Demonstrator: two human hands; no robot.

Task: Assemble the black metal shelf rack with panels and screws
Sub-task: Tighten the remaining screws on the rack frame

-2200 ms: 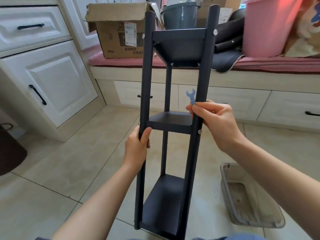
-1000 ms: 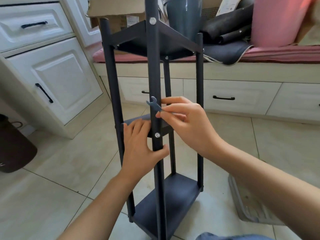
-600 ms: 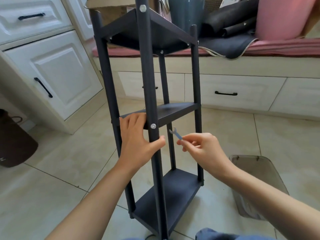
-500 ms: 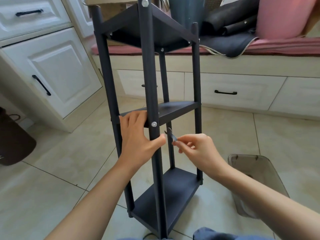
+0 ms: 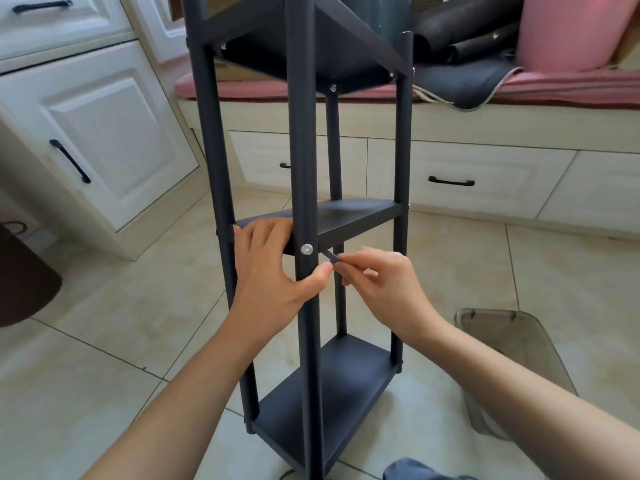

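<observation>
The black shelf rack (image 5: 301,140) stands upright on the tiled floor, with three panels between its posts. My left hand (image 5: 273,268) grips the nearest post just below the middle panel (image 5: 356,216), thumb round the post, fingers over the panel's front edge. A silver screw head (image 5: 307,249) shows on that post at panel height. My right hand (image 5: 381,285) pinches a small flat spanner (image 5: 330,255), whose tip reaches behind the post next to the screw; its jaw end is hidden.
A clear grey plastic tray (image 5: 512,362) lies on the floor to the right. White cabinets (image 5: 104,133) stand on the left, drawers (image 5: 485,178) under a bench behind. A dark bag (image 5: 20,278) sits at the left edge.
The rack was turned so a corner post faces me. My right hand came down from the post and brought the spanner in to the middle panel's screw. My left hand kept its grip.
</observation>
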